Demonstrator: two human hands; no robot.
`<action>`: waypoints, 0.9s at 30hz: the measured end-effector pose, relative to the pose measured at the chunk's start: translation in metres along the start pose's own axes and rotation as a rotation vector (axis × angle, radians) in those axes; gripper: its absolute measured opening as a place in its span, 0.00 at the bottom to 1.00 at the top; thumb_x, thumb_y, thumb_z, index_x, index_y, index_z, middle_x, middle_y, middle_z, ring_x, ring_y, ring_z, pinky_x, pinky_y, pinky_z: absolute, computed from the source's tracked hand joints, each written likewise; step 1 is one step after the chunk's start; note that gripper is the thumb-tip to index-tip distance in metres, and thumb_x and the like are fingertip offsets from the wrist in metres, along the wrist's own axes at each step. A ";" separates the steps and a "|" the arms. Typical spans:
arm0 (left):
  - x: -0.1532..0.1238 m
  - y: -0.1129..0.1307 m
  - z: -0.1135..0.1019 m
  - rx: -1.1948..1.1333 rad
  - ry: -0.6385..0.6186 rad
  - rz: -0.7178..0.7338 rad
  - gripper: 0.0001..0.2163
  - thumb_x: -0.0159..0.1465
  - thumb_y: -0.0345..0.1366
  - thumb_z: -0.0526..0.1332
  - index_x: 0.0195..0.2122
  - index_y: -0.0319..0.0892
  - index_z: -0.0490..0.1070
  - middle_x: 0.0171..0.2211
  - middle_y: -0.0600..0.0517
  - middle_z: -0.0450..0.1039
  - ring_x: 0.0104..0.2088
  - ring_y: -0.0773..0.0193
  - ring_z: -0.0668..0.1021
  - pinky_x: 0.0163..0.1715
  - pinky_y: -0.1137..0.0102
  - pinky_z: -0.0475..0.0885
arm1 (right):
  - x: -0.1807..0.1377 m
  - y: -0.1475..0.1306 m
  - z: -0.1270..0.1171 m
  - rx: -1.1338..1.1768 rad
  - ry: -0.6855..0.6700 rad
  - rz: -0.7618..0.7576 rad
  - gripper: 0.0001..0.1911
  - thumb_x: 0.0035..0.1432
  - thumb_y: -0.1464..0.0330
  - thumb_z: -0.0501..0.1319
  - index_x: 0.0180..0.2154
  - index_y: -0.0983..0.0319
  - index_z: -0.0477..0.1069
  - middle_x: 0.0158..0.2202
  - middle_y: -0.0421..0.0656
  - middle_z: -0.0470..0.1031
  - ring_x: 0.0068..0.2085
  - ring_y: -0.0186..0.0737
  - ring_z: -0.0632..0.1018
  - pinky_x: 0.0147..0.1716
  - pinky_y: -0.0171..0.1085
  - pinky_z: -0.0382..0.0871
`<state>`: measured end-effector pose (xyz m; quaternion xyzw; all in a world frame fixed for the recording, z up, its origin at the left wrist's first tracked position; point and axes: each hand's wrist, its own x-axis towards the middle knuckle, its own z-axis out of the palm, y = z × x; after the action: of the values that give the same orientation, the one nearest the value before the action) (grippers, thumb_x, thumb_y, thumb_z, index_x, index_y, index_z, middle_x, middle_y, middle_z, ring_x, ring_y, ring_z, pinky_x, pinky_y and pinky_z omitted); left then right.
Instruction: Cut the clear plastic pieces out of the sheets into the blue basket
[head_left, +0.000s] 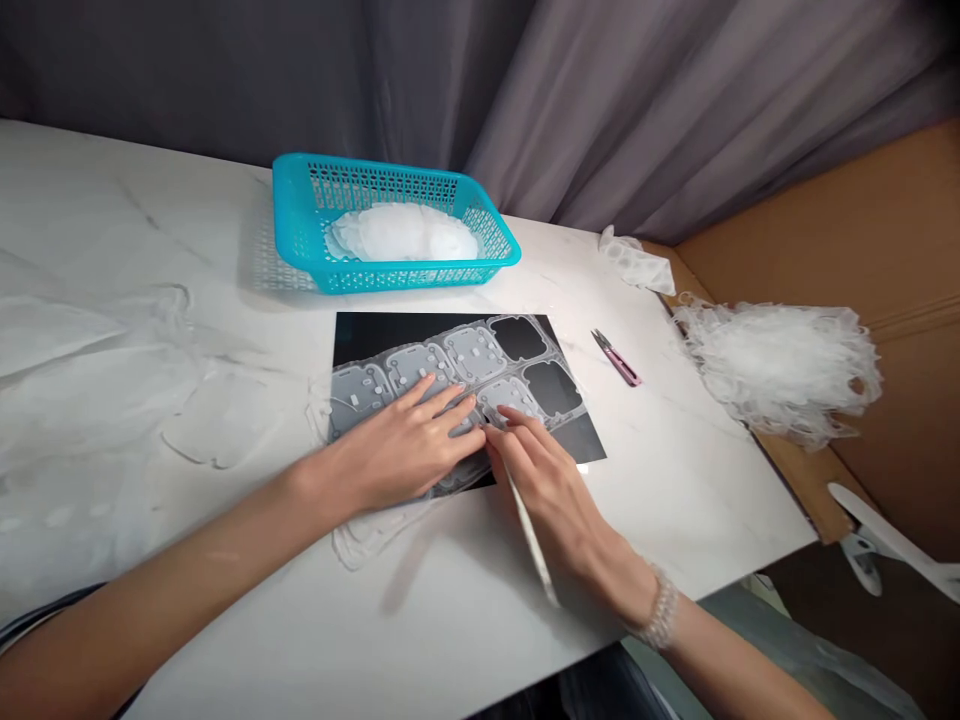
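A translucent sheet of rounded-square pieces (476, 353) lies on a black mat (367, 333). Two of its cells at the right show bare black through their frames. My left hand (409, 445) rests on the sheet with its fingers spread. Close beside it, my right hand (544, 485) is closed around a slim white pen-like stick (534, 540). The stick's tip meets the sheet near my left fingertips, where my fingers partly hide it. More clear sheet material (375, 535) sticks out past the mat's lower left edge.
Behind the mat stands a blue basket (405, 275) holding a pile of translucent pieces (409, 230). Pink-handled thread snips (616, 358) lie to the right. A heap of clear scrap frames (780, 365) sits by a cardboard box (855, 230). Clear plastic sheets (90, 400) cover the left side.
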<state>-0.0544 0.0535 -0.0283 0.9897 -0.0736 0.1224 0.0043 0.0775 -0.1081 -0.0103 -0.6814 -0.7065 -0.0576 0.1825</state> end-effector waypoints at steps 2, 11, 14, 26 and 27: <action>-0.001 0.000 0.003 0.015 0.005 0.010 0.13 0.68 0.29 0.54 0.51 0.36 0.70 0.58 0.38 0.71 0.59 0.45 0.72 0.59 0.48 0.65 | 0.003 0.003 0.005 -0.054 -0.001 -0.023 0.12 0.68 0.78 0.49 0.46 0.67 0.69 0.32 0.49 0.74 0.50 0.50 0.77 0.48 0.47 0.77; -0.008 -0.002 0.016 -0.006 0.031 0.015 0.15 0.67 0.29 0.55 0.53 0.35 0.73 0.59 0.37 0.70 0.61 0.43 0.70 0.63 0.46 0.58 | 0.003 0.004 0.008 -0.151 -0.114 0.007 0.17 0.69 0.76 0.48 0.53 0.74 0.69 0.54 0.63 0.73 0.50 0.52 0.77 0.47 0.49 0.75; -0.010 -0.003 0.019 -0.045 0.029 0.013 0.15 0.67 0.29 0.55 0.52 0.35 0.74 0.60 0.37 0.69 0.63 0.44 0.68 0.64 0.46 0.56 | 0.008 0.003 0.006 -0.174 -0.170 0.003 0.18 0.68 0.76 0.49 0.54 0.76 0.69 0.54 0.65 0.72 0.51 0.54 0.76 0.47 0.50 0.74; -0.010 0.001 0.014 -0.075 0.042 -0.040 0.20 0.68 0.28 0.53 0.60 0.39 0.68 0.61 0.39 0.67 0.63 0.47 0.68 0.65 0.48 0.56 | -0.014 0.053 -0.021 0.456 0.265 0.456 0.14 0.67 0.72 0.54 0.51 0.62 0.73 0.46 0.49 0.79 0.47 0.44 0.80 0.47 0.44 0.76; -0.010 0.001 0.013 -0.066 0.029 -0.035 0.21 0.67 0.27 0.54 0.61 0.39 0.68 0.61 0.39 0.67 0.63 0.46 0.68 0.64 0.48 0.56 | -0.024 0.069 -0.031 0.520 0.380 0.604 0.13 0.66 0.70 0.57 0.49 0.61 0.75 0.45 0.48 0.79 0.46 0.45 0.80 0.48 0.46 0.75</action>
<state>-0.0609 0.0538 -0.0431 0.9883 -0.0603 0.1343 0.0402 0.1512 -0.1366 -0.0013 -0.7661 -0.4206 0.0538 0.4830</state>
